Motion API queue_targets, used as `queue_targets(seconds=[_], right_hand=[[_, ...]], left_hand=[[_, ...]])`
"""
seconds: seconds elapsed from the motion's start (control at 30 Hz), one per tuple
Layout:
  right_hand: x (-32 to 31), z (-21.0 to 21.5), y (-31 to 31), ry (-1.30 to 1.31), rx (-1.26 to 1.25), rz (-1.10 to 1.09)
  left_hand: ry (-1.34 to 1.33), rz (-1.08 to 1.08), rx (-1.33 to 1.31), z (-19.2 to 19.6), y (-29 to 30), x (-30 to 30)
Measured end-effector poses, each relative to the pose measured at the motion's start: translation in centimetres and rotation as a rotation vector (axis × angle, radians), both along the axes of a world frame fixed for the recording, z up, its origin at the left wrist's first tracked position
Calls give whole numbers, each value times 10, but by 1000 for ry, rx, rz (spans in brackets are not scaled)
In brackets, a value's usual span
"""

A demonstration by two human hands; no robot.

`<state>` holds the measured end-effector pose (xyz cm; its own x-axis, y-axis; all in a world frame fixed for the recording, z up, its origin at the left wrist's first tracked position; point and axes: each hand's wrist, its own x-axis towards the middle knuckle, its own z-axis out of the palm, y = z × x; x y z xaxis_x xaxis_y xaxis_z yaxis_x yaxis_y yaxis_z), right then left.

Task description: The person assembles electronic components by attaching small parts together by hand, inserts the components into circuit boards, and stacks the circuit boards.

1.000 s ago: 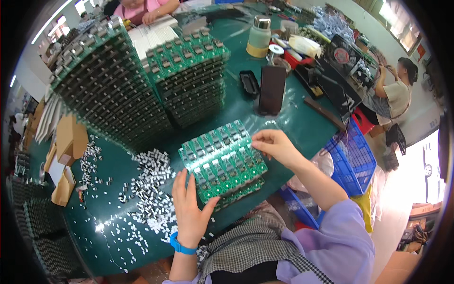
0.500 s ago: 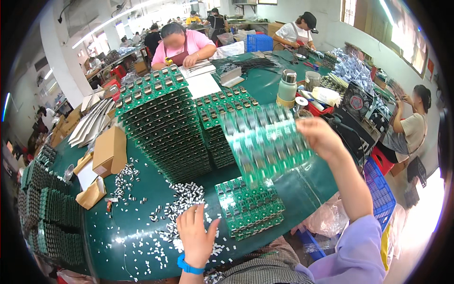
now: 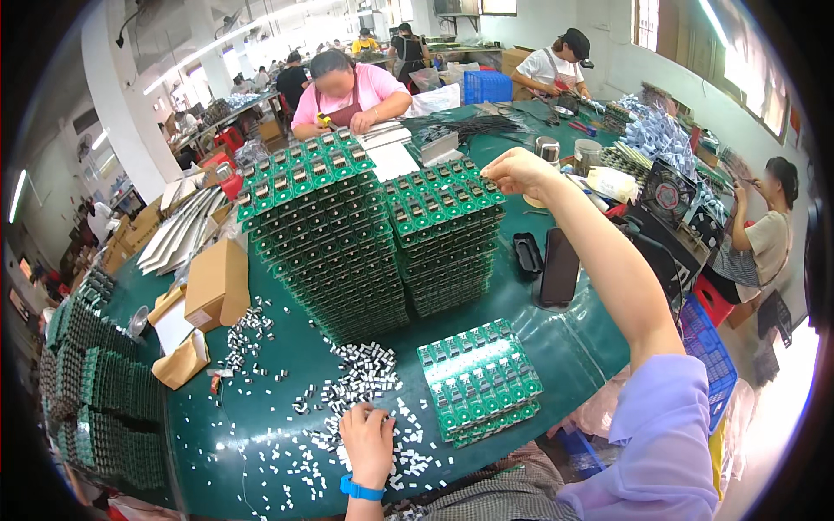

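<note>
My right hand [image 3: 523,175] reaches out to the shorter of two tall stacks of green circuit board panels [image 3: 443,201]. Its fingers pinch the near right corner of the top panel. Low over a loose pile of small white-and-black parts [image 3: 363,372], my left hand [image 3: 368,443] has its fingers curled down among the pieces; whether one is between them is hidden. A blue band circles that wrist. Right of it lies a low stack of green panels [image 3: 482,379], its top panel slightly askew. The taller stack [image 3: 304,169] stands behind the parts.
An open cardboard box [image 3: 217,282] stands left of the parts. More boards [image 3: 113,382] are piled at the far left. A phone [image 3: 559,267] and black case [image 3: 526,253] lie under my right forearm. Across the table a person in pink [image 3: 369,91] works.
The panel my right hand carried now appears to lie on the low stack. That hand has moved back to the tall stack's corner. My left hand's fingers have curled down onto the parts.
</note>
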<state>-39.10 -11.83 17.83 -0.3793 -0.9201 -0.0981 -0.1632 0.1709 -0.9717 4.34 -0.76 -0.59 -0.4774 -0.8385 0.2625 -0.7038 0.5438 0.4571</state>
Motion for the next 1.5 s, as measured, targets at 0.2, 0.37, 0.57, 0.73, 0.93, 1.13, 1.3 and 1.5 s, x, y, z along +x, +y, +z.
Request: queue_targets(seconds=[0.2,0.37,0.57,0.73,0.93,1.13,1.3,1.5], right_hand=[[49,18,53,871,-438,-409],[195,-40,157,454,-226,412],[246,-115,199,259,-267,456],[256,-128,213,279,-302,326],[252,-125,221,377,-346,347],[246,-118,220,295,-305,506],[244,-122,217,349,-358,462],[247,-120,217,534,-480,383]], left_hand=[[651,-73,333,21,0,0],[867,-96,599,41,24,2],[1292,-298,1185,22,39,-7],[1093,-274,939,20,56,-7],[808,-331,447,32,49,-7],[796,-528,418,28,45,-6],[795,-511,465,27,42,-5],[776,-415,332,25,42,-13]])
